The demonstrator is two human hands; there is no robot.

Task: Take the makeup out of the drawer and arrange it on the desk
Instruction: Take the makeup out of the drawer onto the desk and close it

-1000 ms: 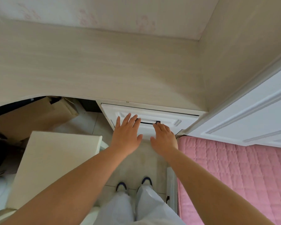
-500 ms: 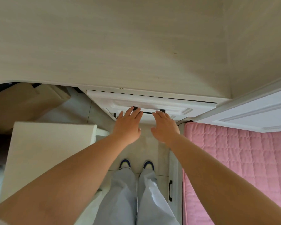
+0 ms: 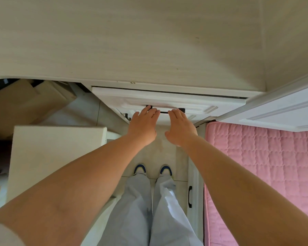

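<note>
The white drawer front (image 3: 167, 101) sits under the front edge of the pale wood desk (image 3: 132, 41), with a thin dark gap along its top. Its black handle (image 3: 164, 112) shows between my two hands. My left hand (image 3: 143, 126) reaches forward with straight fingers, and its fingertips lie over the handle's left end. My right hand (image 3: 180, 127) does the same at the handle's right end. Neither hand holds anything. No makeup is in view, and the inside of the drawer is hidden.
A white box-like top (image 3: 55, 157) stands at my left, with cardboard boxes (image 3: 25, 103) under the desk behind it. A pink quilted bed (image 3: 265, 174) lies at my right beside a white panelled door (image 3: 283, 110). My feet stand on the tiled floor (image 3: 89, 114).
My head has come forward over the desk. Both hands have moved up to the drawer handle, and their fingertips now cover its two ends.
</note>
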